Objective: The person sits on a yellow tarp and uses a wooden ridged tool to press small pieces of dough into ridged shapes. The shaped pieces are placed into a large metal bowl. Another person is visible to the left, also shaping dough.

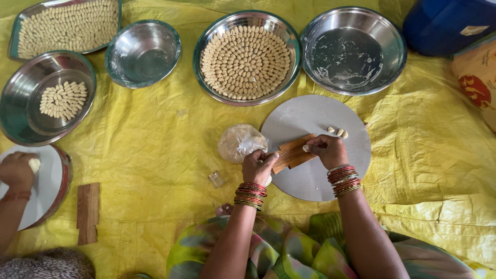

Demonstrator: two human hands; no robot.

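My left hand [257, 166] grips the near end of a small ridged wooden board [291, 153] that rests tilted on a round grey board [320, 178]. My right hand [328, 151] presses a small piece of dough [306, 148] against the ridged board with the thumb. A few shaped dough pieces [338, 132] lie on the round board just beyond my right hand. A lump of dough wrapped in clear plastic [238, 142] sits on the yellow sheet [155, 129] beside my left hand.
Steel bowls line the far side: one full of shaped pieces [246, 62], an empty floured one [353, 49], a small empty one [143, 51], a partly filled one [47, 96], and a filled tray [66, 26]. Another person's hand [18, 170] works dough on a white board at left, next to a wooden board [88, 213].
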